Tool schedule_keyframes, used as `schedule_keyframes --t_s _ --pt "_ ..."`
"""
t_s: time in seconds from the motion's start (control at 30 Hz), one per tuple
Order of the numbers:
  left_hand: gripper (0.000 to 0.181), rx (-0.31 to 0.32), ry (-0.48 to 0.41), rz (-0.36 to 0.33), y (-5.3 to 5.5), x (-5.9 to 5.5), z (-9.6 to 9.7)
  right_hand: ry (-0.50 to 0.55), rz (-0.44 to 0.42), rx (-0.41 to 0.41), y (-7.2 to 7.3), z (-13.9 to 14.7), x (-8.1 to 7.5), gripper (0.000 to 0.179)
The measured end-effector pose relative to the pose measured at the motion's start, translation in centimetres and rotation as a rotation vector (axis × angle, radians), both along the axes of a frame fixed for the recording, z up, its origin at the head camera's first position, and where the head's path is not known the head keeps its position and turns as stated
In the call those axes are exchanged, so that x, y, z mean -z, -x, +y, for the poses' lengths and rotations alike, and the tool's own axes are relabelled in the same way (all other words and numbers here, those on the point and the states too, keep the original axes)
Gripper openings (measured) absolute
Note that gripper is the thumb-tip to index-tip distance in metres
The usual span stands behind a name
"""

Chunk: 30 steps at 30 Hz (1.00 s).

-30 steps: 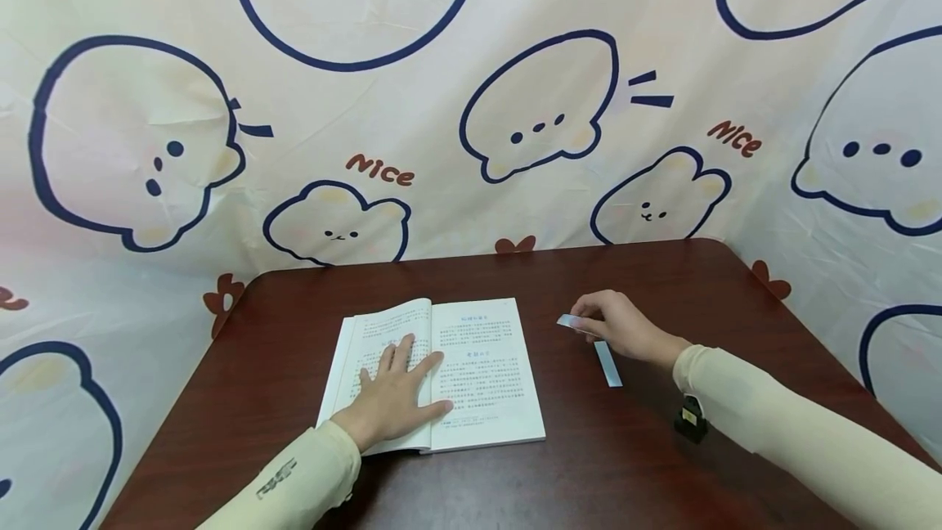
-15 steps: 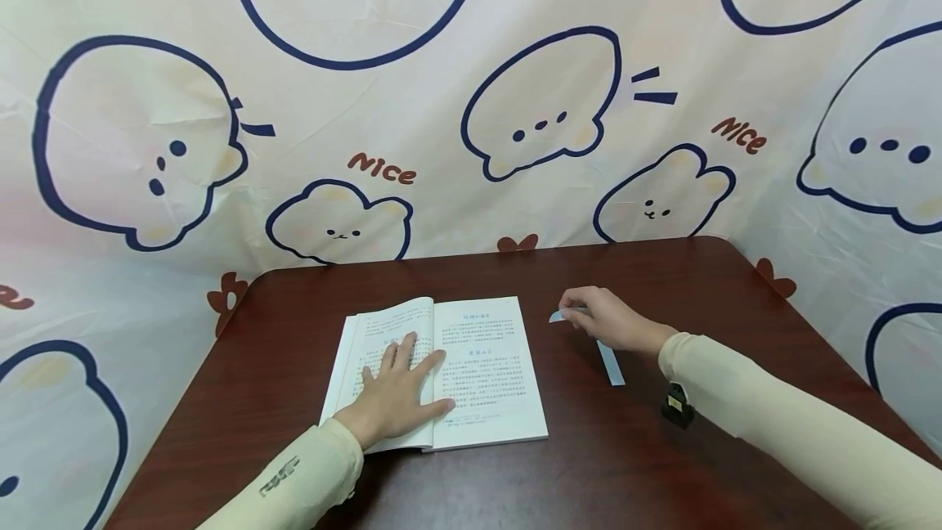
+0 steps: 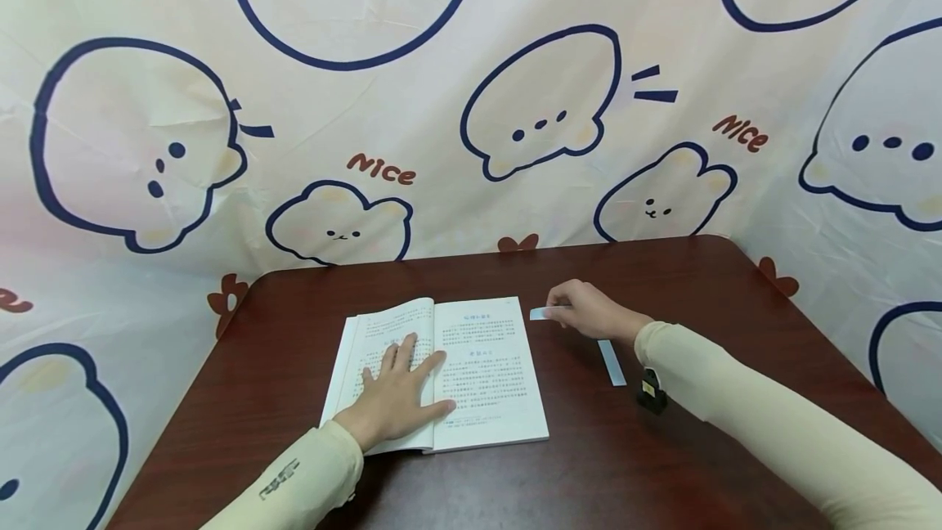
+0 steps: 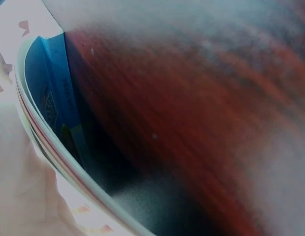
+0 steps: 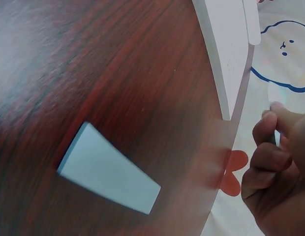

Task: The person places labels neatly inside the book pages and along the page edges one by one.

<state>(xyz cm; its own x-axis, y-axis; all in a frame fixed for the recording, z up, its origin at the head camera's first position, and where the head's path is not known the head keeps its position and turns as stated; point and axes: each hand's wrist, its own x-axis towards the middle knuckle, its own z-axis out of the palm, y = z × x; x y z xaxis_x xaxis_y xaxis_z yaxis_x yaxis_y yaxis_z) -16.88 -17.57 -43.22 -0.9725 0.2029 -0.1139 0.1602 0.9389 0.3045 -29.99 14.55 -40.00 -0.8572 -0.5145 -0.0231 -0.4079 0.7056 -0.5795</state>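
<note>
Bk point(image 3: 482, 370) before cloth point(image 3: 427, 117) w/ "Nice" point(image 3: 381, 169)

A study-like nook: open book point(image 3: 486, 379), dark wooden table point(image 3: 471, 493), cartoon-print cloth point(image 3: 434, 117) on three sides.

Free lane between book point(image 3: 478, 383) and tabletop strip point(image 3: 612, 364); right hand point(image 3: 587, 309) blocks far end

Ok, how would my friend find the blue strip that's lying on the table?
On the dark red-brown table, find the open book, then look to its right. There lies a narrow, pale blue strip, near the right hand. Unlike the similar pale blue piece pinched in that hand, this strip rests on the wood with nobody holding it.
</note>
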Motion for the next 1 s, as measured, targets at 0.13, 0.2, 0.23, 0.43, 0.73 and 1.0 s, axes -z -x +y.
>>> schedule_keyframes --t_s 0.13,0.2,0.23,0.43,0.73,1.0 --pt "0.080 0.001 0.005 -0.001 0.0 0.0 0.1 -0.032 0.000 0.022 0.4 -0.5 0.3 0.022" --pt "0.080 0.001 0.010 -0.001 0.1 0.0 0.1 -0.032 0.010 0.028 0.6 -0.7 0.4 0.024" --pt "0.080 0.001 0.011 0.000 0.1 0.0 0.1 -0.028 0.015 0.031 0.7 -0.8 0.5 0.026" --pt "0.080 0.002 0.009 -0.006 0.0 0.0 0.0 0.005 0.014 0.040 1.3 -1.7 0.9 0.030" --pt "0.081 0.000 0.005 -0.008 0.0 0.1 0.0 0.062 -0.023 0.055 1.9 -3.4 1.5 0.034" --pt "0.081 -0.001 0.006 -0.004 0.0 0.1 0.0 0.066 -0.066 0.089 2.4 -4.3 2.1 0.034"
